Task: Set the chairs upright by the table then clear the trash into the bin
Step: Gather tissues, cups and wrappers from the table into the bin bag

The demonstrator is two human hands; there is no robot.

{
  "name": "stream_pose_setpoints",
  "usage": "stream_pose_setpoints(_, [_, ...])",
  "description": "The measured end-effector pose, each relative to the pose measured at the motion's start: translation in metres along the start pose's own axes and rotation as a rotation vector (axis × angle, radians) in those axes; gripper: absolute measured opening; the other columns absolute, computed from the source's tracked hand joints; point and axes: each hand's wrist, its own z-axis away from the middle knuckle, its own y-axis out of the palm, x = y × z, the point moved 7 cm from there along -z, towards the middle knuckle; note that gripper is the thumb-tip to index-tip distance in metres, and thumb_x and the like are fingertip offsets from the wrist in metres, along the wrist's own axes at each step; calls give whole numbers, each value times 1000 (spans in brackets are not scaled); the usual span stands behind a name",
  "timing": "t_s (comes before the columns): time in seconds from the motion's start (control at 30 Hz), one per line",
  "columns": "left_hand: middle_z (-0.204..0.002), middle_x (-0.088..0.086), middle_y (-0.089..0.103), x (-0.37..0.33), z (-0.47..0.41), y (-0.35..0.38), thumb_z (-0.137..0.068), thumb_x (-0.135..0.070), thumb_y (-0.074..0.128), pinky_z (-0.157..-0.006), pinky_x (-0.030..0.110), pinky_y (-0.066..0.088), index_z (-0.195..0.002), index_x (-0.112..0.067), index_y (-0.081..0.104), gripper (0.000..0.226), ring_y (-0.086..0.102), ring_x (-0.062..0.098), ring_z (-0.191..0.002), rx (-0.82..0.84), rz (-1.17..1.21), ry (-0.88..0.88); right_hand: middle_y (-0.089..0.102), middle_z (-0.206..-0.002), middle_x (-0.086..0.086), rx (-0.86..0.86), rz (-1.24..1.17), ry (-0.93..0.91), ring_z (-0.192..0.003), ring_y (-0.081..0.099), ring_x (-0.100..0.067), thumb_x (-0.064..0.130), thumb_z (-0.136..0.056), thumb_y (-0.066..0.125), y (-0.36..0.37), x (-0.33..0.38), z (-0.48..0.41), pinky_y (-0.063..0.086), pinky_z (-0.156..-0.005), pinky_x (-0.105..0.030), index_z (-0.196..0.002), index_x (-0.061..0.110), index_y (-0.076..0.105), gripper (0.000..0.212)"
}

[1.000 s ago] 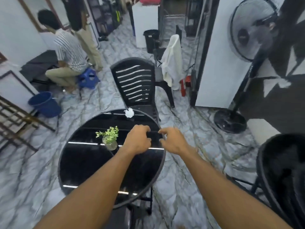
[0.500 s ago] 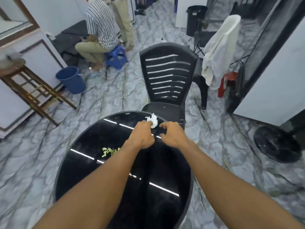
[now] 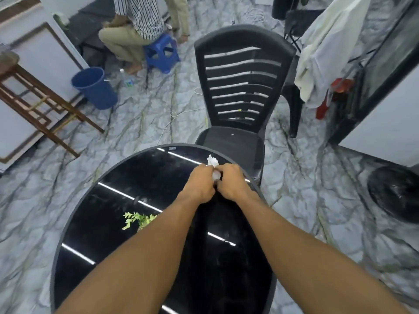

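A crumpled white paper (image 3: 212,161) lies at the far edge of the round black glass table (image 3: 108,200). My left hand (image 3: 199,184) and my right hand (image 3: 231,182) meet over it, fingers closed around its lower part, so only its top pokes out. A black slatted plastic chair (image 3: 240,87) stands upright just beyond the table, facing it. A black bin (image 3: 281,5) shows at the top edge, far behind the chair.
A small green plant (image 3: 138,219) sits on the table, partly hidden by my left forearm. A blue bucket (image 3: 95,87), a wooden stool (image 3: 38,103) and a seated person on a blue stool (image 3: 162,53) are at left. A fan base (image 3: 394,193) lies on the floor at right.
I have leaned further over the table. Both hands moved forward from the middle of the table to its far edge and closed together on the white paper.
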Motion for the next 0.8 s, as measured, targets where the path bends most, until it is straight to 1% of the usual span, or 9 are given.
stream_pose_setpoints(0.1, [-88, 3, 65, 2, 12, 3, -84, 1, 58, -71, 36, 55, -88, -7, 68, 13, 62, 22, -80, -44, 38, -22, 71, -88, -6, -27, -56, 55, -82, 65, -21, -1, -85, 61, -1, -11, 13, 56, -74, -35, -90, 12, 77, 22])
stream_pose_setpoints(0.23, [-91, 5, 69, -14, 35, -7, -85, -4, 62, -79, 42, 59, -89, -12, 71, 13, 65, 24, -86, -98, 68, 6, 71, -100, -5, -97, -169, 106, -95, 61, -16, 6, -85, 63, -19, -19, 44, 53, -86, -30, -94, 19, 78, 21])
stream_pose_setpoints(0.37, [-85, 2, 67, -55, 76, -23, -83, -3, 65, -76, 42, 58, -90, -15, 68, 14, 64, 23, -82, -131, 171, 107, 73, -89, -2, -208, -268, 120, -83, 68, -16, 0, -83, 66, -57, -15, 100, 56, -73, -27, -91, 15, 77, 20])
stream_pose_setpoints(0.47, [-84, -1, 68, -95, 114, -34, -83, -2, 65, -70, 35, 56, -97, -18, 69, 21, 64, 18, -79, -123, 248, 197, 72, -82, 0, -324, -347, 122, -74, 66, -9, -8, -83, 65, -95, -8, 159, 58, -73, -25, -91, 7, 77, 21])
stream_pose_setpoints(0.57, [-72, -3, 66, -143, 162, -31, -82, -4, 65, -64, 30, 51, -81, -18, 71, 15, 66, 21, -74, -91, 215, 339, 73, -88, -5, -441, -371, 145, -73, 64, -10, -8, -81, 69, -121, -16, 229, 59, -79, -32, -98, 4, 76, 22])
stream_pose_setpoints(0.63, [-63, -4, 60, -176, 201, -23, -83, -3, 65, -63, 29, 46, -67, -19, 66, 23, 66, 26, -74, -70, 208, 436, 74, -89, -8, -519, -352, 184, -72, 66, -15, -5, -81, 70, -135, -29, 281, 60, -74, -33, -103, 9, 76, 27])
stream_pose_setpoints(0.7, [-72, 0, 65, -209, 240, -7, -86, 0, 64, -72, 34, 52, -82, -12, 74, 16, 66, 26, -80, -29, 215, 544, 75, -85, -9, -588, -331, 211, -69, 67, -19, -5, -80, 69, -144, -46, 332, 59, -67, -33, -102, 12, 76, 29])
stream_pose_setpoints(0.73, [-82, 6, 69, -224, 257, 4, -88, -1, 64, -79, 37, 54, -96, -6, 76, 15, 65, 25, -84, -8, 215, 585, 75, -85, -8, -621, -319, 240, -70, 67, -17, -4, -79, 69, -148, -57, 360, 59, -68, -32, -102, 12, 76, 29])
stream_pose_setpoints(0.8, [-97, 13, 70, -256, 294, 30, -90, -5, 67, -84, 38, 52, -107, -4, 74, 19, 60, 22, -88, 38, 200, 660, 76, -88, -5, -691, -305, 337, -77, 70, -16, 0, -80, 70, -155, -81, 419, 59, -75, -30, -107, 12, 77, 30])
